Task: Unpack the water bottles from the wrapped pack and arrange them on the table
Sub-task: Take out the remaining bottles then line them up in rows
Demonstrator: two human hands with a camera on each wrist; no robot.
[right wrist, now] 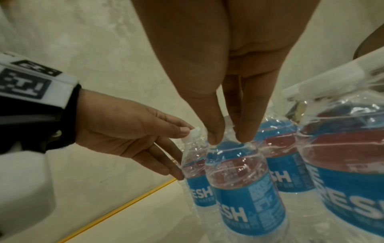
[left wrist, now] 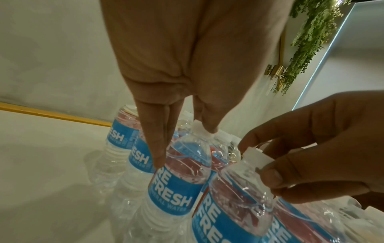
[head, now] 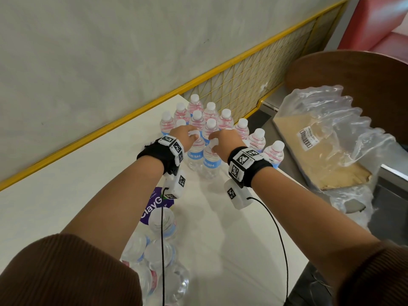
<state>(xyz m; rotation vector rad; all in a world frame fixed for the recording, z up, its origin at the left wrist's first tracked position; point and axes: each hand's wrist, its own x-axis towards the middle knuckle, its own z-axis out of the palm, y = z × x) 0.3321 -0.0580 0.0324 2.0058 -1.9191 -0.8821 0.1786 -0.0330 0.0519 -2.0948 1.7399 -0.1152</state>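
Several clear water bottles (head: 209, 115) with blue labels and white caps stand grouped at the far corner of the white table (head: 88, 173). My left hand (head: 192, 134) pinches the top of one front bottle (head: 195, 155), thumb on its cap (left wrist: 199, 128) and fingers on its shoulder. Right beside it, my right hand (head: 213, 143) pinches the cap (left wrist: 255, 156) of the neighbouring bottle (head: 210, 164), which stands upright on the table (right wrist: 245, 197). More bottles (head: 159, 239) lie blurred close to my body.
Crumpled clear wrap (head: 331, 133) lies on a cardboard sheet (head: 293, 142) off the table's right edge. A brown curved chair back (head: 353, 69) stands behind it. A yellow rail (head: 132, 120) and wall run along the far side. A purple sticker (head: 154, 204) is on the table.
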